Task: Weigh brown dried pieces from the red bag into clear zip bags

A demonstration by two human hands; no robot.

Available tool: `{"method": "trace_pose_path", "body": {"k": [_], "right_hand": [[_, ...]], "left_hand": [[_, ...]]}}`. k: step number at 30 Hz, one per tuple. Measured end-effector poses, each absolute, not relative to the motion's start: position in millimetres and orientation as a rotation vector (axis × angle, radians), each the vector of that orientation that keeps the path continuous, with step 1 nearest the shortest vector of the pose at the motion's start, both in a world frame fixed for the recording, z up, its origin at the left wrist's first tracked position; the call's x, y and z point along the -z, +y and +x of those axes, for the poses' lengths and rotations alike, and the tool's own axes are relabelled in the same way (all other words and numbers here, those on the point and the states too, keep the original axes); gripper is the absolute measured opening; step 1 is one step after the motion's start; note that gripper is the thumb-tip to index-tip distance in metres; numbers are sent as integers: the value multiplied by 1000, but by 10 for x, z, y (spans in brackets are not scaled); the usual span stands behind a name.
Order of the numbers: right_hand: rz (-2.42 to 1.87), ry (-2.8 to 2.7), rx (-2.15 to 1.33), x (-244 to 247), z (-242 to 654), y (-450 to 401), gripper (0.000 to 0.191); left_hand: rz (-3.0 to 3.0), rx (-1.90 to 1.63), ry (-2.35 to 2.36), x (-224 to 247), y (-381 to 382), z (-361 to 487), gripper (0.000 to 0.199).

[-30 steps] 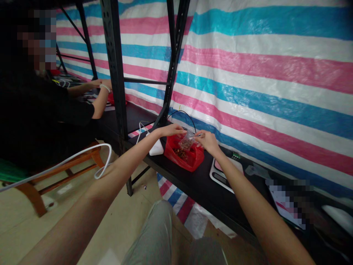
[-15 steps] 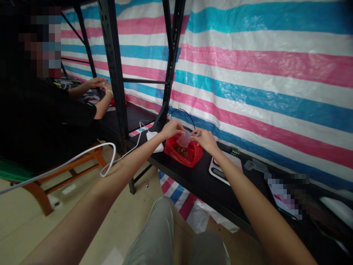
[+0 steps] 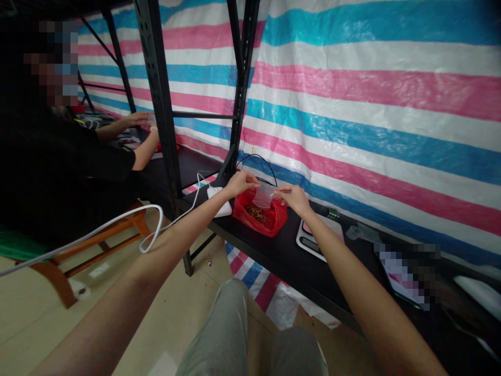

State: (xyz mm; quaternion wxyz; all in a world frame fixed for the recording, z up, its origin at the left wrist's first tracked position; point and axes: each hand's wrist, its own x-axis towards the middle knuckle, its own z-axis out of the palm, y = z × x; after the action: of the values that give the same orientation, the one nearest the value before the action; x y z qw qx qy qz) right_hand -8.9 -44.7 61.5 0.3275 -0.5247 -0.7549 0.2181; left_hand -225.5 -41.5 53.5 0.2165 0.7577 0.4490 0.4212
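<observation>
A small clear plastic bag (image 3: 265, 195) is stretched between my two hands, above the back of a red plastic bag (image 3: 270, 225). My left hand (image 3: 241, 183) pinches its left edge, and my right hand (image 3: 293, 198) pinches the right edge. Small brown pieces (image 3: 256, 213), too small to name, lie inside the open red bag. Just right of the red bag sits a white scale (image 3: 309, 245), partly hidden by my right forearm. By my left wrist lies a white power bank or adapter (image 3: 219, 202) with a cable.
Further right on the black shelf (image 3: 274, 256) are a clear scoop (image 3: 356, 233), small green-topped items (image 3: 333, 213) and a phone (image 3: 403, 282). A black metal upright (image 3: 158, 104) stands at the left. Beyond it a co-worker's hands (image 3: 143, 119) work. A white cable (image 3: 117, 216) crosses my left forearm.
My hands have moved slightly apart, and the clear bag is spread wider and flatter between them. The co-worker's hands have shifted a little.
</observation>
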Motion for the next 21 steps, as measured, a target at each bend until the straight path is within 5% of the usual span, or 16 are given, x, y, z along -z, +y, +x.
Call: {"method": "trace_pose_path", "body": {"k": [10, 17, 21], "right_hand": [[-1445, -1953, -478, -617, -111, -484, 18], [-1149, -1822, -742, -591, -83, -448, 30], [-1179, -1775, -662, -582, -49, -445, 33]], "left_hand": [[2143, -1251, 1377, -613, -490, -2231, 25], [1920, -1167, 940, -577, -494, -2162, 46], [1925, -1114, 996, -512, -447, -2159, 34]]}}
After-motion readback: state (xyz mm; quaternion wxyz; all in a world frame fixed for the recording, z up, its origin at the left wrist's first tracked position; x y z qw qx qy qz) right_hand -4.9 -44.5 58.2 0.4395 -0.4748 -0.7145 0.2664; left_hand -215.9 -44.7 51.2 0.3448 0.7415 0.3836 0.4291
